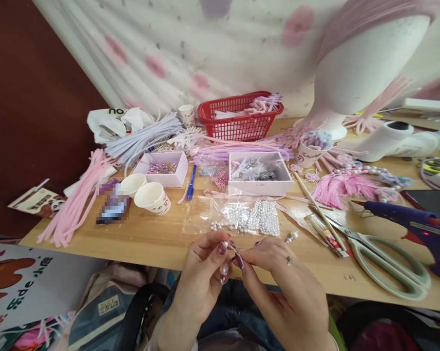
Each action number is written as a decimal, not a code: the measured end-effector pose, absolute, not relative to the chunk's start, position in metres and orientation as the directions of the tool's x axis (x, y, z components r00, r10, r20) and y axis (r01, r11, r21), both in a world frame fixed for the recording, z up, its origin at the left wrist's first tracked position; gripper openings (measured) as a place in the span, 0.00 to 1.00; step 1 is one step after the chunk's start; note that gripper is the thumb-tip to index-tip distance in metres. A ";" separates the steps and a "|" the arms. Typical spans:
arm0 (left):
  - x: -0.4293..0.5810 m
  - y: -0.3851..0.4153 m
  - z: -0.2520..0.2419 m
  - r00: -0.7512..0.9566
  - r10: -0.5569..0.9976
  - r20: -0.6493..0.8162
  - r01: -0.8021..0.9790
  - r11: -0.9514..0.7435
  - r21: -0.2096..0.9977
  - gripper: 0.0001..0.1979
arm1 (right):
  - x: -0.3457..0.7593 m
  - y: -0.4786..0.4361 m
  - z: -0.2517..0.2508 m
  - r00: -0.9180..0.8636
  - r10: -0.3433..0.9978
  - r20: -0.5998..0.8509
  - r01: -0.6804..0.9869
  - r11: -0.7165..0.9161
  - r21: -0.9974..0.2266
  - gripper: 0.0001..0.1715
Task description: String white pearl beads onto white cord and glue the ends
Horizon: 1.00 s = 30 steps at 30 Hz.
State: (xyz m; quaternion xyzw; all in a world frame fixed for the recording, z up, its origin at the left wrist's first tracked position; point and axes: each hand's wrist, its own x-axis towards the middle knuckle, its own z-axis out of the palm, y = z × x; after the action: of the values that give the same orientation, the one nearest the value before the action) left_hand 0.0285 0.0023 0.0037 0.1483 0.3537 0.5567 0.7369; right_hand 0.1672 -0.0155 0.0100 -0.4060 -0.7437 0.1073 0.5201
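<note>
At the table's front edge my left hand pinches a short string of beads. A white bead sits at the thumb and index fingertips, and shiny beads hang below along the fingers. Close beside it, my right hand is closed in a pinch on the thin string that comes from these beads; the exact grip is partly hidden by the fingertips. Just beyond both hands lies a clear plastic bag with white pearl beads, some of them loose on the bag. A few strung beads show behind my right hand.
Scissors and a blue glue gun lie at right. Paper cups, a bead box, a second white box and a blue pen stand or lie mid-table. Behind are a red basket and pink fuzzy stems.
</note>
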 end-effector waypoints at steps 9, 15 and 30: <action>0.030 0.002 0.005 0.121 0.923 -0.366 -0.683 0.345 0.643 0.15 | 0.171 -0.014 0.010 -0.122 0.717 0.687 0.480 0.648 -0.591 0.11; 0.031 0.002 0.003 0.128 0.927 -0.352 -0.677 0.341 0.652 0.14 | 0.172 -0.015 0.007 -0.124 0.728 0.674 0.467 0.643 -0.607 0.10; 0.032 0.003 0.002 0.037 0.947 -0.319 -0.551 0.286 0.784 0.17 | 0.178 -0.016 0.002 -0.174 0.793 0.584 0.452 0.591 -0.668 0.13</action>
State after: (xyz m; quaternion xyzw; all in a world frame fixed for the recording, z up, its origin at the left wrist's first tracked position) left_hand 0.0325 0.0028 0.0016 0.2337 0.4232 0.5499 0.6811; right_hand 0.1775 -0.0163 0.0018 -0.4172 -0.7461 0.1744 0.4887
